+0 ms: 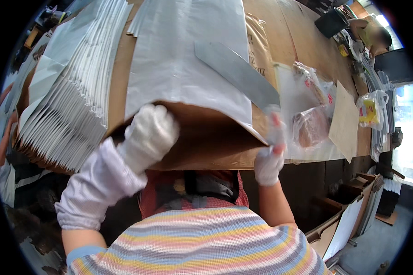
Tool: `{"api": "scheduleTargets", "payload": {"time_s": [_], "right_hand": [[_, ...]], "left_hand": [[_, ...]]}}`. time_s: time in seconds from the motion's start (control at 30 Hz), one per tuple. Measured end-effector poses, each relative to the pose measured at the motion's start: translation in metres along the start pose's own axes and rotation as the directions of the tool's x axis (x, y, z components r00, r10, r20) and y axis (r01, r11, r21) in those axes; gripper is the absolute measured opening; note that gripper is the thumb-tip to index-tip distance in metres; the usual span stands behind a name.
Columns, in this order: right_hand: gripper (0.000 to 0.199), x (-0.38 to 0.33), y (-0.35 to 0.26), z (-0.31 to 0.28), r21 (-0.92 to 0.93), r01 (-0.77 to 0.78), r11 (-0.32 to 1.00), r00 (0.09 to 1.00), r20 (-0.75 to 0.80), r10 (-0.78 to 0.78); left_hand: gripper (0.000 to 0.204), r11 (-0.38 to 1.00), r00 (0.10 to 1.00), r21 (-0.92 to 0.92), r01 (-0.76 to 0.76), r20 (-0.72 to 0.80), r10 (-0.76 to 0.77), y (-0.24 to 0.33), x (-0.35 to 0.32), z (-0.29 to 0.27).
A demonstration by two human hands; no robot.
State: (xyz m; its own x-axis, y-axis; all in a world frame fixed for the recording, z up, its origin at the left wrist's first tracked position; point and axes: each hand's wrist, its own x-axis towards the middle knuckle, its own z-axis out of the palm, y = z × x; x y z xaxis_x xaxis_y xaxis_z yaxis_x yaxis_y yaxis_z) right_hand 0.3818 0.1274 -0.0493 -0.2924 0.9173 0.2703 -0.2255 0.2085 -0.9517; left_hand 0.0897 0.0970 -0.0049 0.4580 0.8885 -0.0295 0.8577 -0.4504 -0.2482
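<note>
A large paper sack (pixel 188 78), white outside and brown inside, lies before me with its mouth gaping toward my body. My left hand (pixel 151 135), in a white knitted glove and white sleeve cover, is curled closed at the left of the mouth, on the raised edge; its fingertips are hidden. My right hand (pixel 270 156), gloved with bare fingertips, is at the mouth's right corner. Its blurred fingers stretch upward, apart from the thumb. A flat grey metal plate (pixel 238 73) lies slantwise over the sack, its lower end close to those fingers.
A fanned stack of white sacks (pixel 73 110) stands at the left. On the right are clear plastic bags (pixel 309 123), a pale cardboard piece (pixel 345 121) and a bag with a yellow packet (pixel 371 110). Cardboard boxes (pixel 339 211) stand below right. Another person (pixel 371 36) is at far right.
</note>
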Motion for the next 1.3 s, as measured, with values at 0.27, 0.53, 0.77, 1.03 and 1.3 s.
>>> {"api": "scheduleTargets", "payload": {"time_s": [0.27,0.53,0.77,1.03,1.3], "right_hand": [[0.097,-0.012,0.063,-0.034,0.263,-0.245,0.933,0.951,-0.12,0.284],[0.067,0.029,0.053,-0.046,-0.111,-0.309,0.945,0.945,0.077,0.318],[0.074,0.03,0.064,-0.017,-0.857,0.323,0.401,0.936,0.353,0.001],[0.078,0.031,0.066,-0.003,-0.88,0.353,0.318,0.922,0.386,0.044],[0.077,0.048,0.06,0.015,-0.868,0.39,0.308,0.899,0.431,0.075]], "left_hand": [[0.042,0.686,0.98,-0.727,0.015,0.145,0.133,0.069,0.025,0.021],[0.051,0.964,0.93,-0.24,-0.118,0.314,0.192,0.077,0.112,0.022],[0.06,0.978,0.779,0.138,-0.156,0.626,0.035,0.034,0.114,0.019],[0.065,0.939,0.8,-0.066,0.337,0.545,-0.249,0.01,0.115,0.045],[0.073,0.147,0.774,-0.988,-0.04,-0.123,-0.621,-0.045,-0.023,0.05]]}}
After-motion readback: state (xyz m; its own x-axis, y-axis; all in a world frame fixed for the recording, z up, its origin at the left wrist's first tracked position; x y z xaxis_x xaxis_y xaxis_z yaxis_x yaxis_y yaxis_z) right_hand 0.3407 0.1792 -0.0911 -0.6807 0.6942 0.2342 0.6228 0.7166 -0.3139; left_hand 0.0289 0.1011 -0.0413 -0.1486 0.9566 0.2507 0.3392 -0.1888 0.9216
